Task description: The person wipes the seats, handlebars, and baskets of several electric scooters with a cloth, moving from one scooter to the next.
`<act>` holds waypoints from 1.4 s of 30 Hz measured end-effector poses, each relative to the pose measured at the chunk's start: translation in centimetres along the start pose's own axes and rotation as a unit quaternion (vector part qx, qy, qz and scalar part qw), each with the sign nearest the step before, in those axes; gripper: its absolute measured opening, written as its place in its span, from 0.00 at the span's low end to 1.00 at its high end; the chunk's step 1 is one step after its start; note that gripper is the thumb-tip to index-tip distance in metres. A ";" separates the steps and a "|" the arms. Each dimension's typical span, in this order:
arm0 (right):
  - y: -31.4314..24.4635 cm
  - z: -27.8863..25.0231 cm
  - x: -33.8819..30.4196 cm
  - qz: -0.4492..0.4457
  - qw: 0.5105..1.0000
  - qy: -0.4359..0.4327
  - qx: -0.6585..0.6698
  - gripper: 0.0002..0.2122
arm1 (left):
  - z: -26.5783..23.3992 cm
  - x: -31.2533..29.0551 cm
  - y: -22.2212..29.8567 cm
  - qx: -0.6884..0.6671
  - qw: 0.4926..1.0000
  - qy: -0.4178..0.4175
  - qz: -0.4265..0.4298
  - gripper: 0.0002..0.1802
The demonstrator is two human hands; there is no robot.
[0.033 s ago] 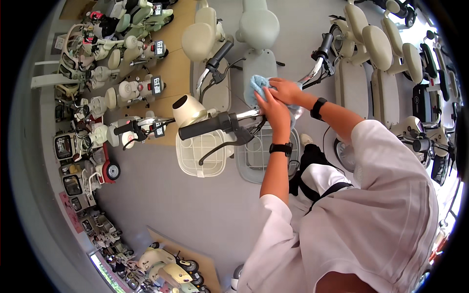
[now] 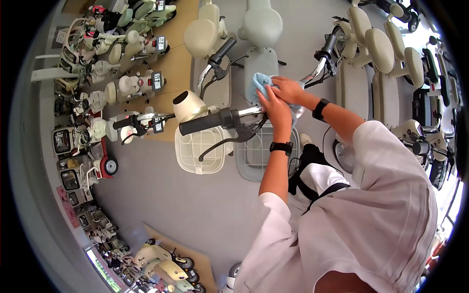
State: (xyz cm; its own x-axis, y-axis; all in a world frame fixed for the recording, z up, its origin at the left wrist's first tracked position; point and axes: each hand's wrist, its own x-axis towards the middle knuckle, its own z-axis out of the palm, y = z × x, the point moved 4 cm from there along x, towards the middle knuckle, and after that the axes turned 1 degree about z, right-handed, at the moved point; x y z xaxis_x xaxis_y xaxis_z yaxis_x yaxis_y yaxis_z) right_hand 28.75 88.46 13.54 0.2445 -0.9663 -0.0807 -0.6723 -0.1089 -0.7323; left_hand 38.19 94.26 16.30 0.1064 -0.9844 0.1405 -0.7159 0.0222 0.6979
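Note:
A crumpled light blue cloth (image 2: 262, 81) lies on the middle of an electric scooter's handlebar area, over the part between the two grips. My left hand (image 2: 277, 111) presses its fingers into the cloth from the near side. Just beyond it, my right hand (image 2: 289, 91) also bears on the cloth, its fingers bent and close to the left ones. The surface under the cloth is hidden. This scooter has a black left grip (image 2: 207, 123) with a brake lever (image 2: 224, 142), a black right grip (image 2: 330, 43), a grey-green seat (image 2: 262, 27) and a grey front basket (image 2: 250, 172).
Close on the left stands a cream scooter with a headlight (image 2: 188, 105) and a white basket (image 2: 200, 166). More scooters with beige seats (image 2: 379, 50) stand to the right. Rows of scooters (image 2: 132, 84) line the left wall, and a yellow scooter (image 2: 171, 274) stands at the lower left.
The view has shifted very slightly. Both hands stay on the blue cloth, with little visible movement.

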 end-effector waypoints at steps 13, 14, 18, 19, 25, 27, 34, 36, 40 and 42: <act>-4.6 2.4 -14.7 0.053 0.952 0.285 -0.102 0.17 | -3.9 -10.5 -2.2 -0.169 0.982 0.000 0.083 0.26; -5.3 3.3 -15.5 0.090 0.952 0.290 -0.035 0.16 | -4.5 -11.1 -2.9 -0.216 0.974 -0.014 0.067 0.25; -8.3 10.6 -19.9 0.126 0.949 0.279 0.071 0.15 | -8.8 -14.9 -8.7 -0.280 0.958 -0.039 0.046 0.24; -8.5 12.2 -21.0 0.133 0.948 0.270 0.106 0.16 | -9.8 -15.9 -9.8 -0.288 0.955 -0.052 0.048 0.23; -14.1 24.7 -21.9 0.077 0.992 0.086 0.053 0.21 | -16.1 -22.0 -22.6 -0.214 0.975 -0.050 -0.040 0.21; -15.7 29.5 -21.0 0.041 0.998 0.023 0.031 0.24 | -15.7 -24.0 -27.5 -0.188 0.978 -0.020 -0.085 0.20; -16.3 35.0 -15.3 -0.069 0.980 0.022 -0.183 0.24 | -12.8 -21.3 -35.0 -0.240 0.961 -0.022 -0.138 0.21; -15.0 33.8 -13.1 -0.061 0.981 0.039 -0.178 0.24 | -12.0 -18.2 -34.1 -0.223 0.969 -0.029 -0.100 0.19; -11.5 30.6 -9.1 -0.037 0.980 0.096 -0.170 0.23 | -10.1 -11.6 -31.3 -0.213 0.974 -0.067 -0.039 0.19; -10.6 29.6 -8.0 0.005 0.983 0.118 -0.142 0.23 | -9.3 -9.3 -30.2 -0.172 0.983 -0.051 0.044 0.20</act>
State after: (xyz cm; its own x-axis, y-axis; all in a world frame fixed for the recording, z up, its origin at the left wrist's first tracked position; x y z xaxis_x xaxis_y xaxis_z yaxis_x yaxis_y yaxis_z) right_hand 54.58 104.22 1.90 0.0897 -0.9913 0.0967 -0.8500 -0.1268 -0.5113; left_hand 65.25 104.38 0.47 -0.0281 -0.9880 0.1516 -0.4423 0.1483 0.8845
